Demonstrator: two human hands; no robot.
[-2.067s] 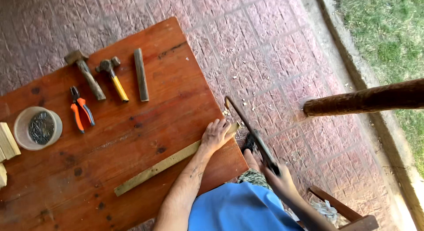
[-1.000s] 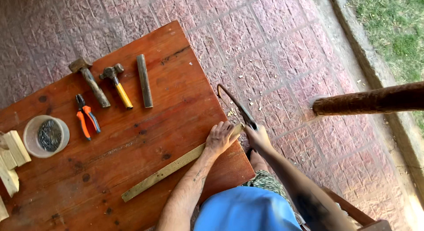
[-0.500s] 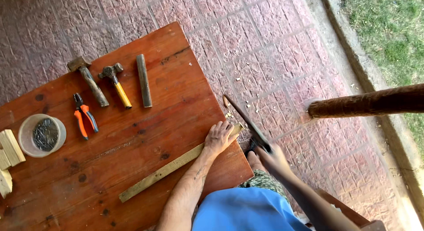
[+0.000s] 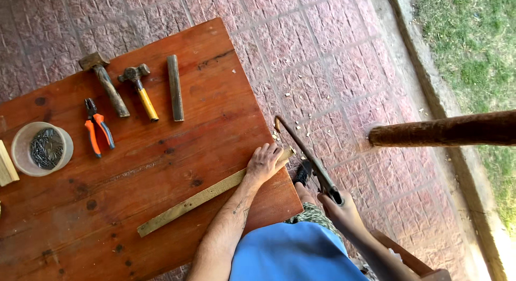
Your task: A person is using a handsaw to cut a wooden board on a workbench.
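Nearest the camera, the right hand (image 4: 339,207) was wrapped around the handle of a hacksaw (image 4: 307,156), its grip closed tight on it just off the bench's (image 4: 161,168) near right edge. The saw's frame ran up and away from that hand toward the upper left, meeting the overhanging end of a long wooden strip (image 4: 207,196) at the bench corner. The left hand (image 4: 263,164) lay flat on that strip just inside the edge, fingers spread and pressing down rather than curled around anything.

The strip's long axis ran diagonally across the bench, from lower left up to the right corner, so the blade crossed it roughly at right angles. The left hand was the nearer one to the cut, touching the wood just beside the blade; the right hand stood apart, back along the saw.

Farther across the bench lay orange-handled pliers (image 4: 95,133) and a round tub of nails (image 4: 43,148), well apart from the hands. Beyond them were two hammers (image 4: 121,87) and a short wooden bar (image 4: 175,87). Pale chips dotted the brick floor (image 4: 322,55) past the bench.
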